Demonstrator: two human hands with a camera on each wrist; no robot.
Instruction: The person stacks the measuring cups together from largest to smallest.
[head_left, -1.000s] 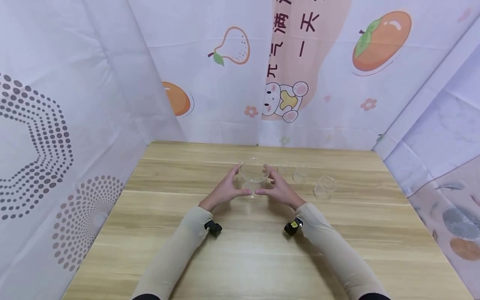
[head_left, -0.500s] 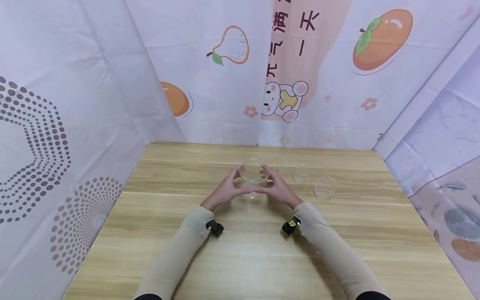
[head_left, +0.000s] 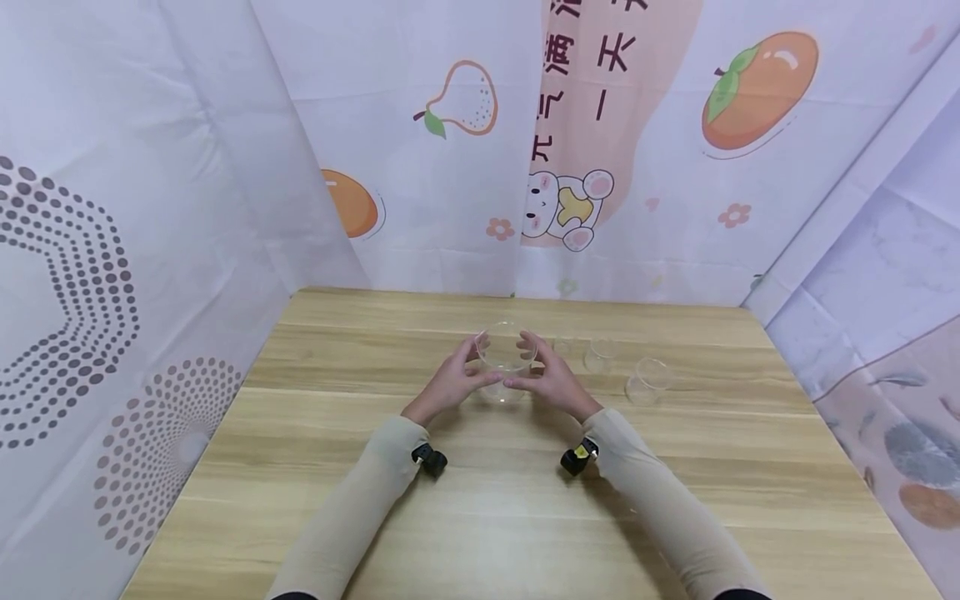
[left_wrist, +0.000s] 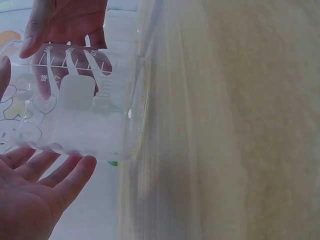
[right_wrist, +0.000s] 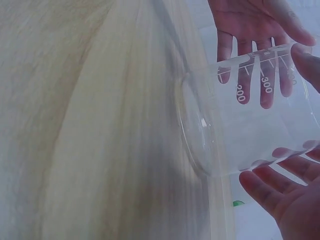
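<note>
A large clear glass beaker [head_left: 506, 350] with white graduation marks stands upright between both hands, over the back middle of the wooden table. My left hand [head_left: 456, 377] holds its left side, and my right hand [head_left: 553, 379] holds its right side. The thumbs lie at the front, their tips almost meeting, while the other fingers curve around the far side. In the left wrist view the left fingers [left_wrist: 75, 180] touch the beaker wall. The right fingers [right_wrist: 272, 187] do so in the right wrist view. Whether the base touches the table, I cannot tell.
Right of the right hand stand smaller clear glass vessels: a faint one [head_left: 563, 343], a small beaker [head_left: 600, 355] and a bigger beaker [head_left: 648, 381]. They are hard to see against the wooden table [head_left: 480, 517]. A printed curtain [head_left: 450, 183] hangs behind the table.
Both hands have drawn slightly closer around the beaker, and the thumb tips now nearly meet. The beaker has hardly moved. The head view has tilted a little.
</note>
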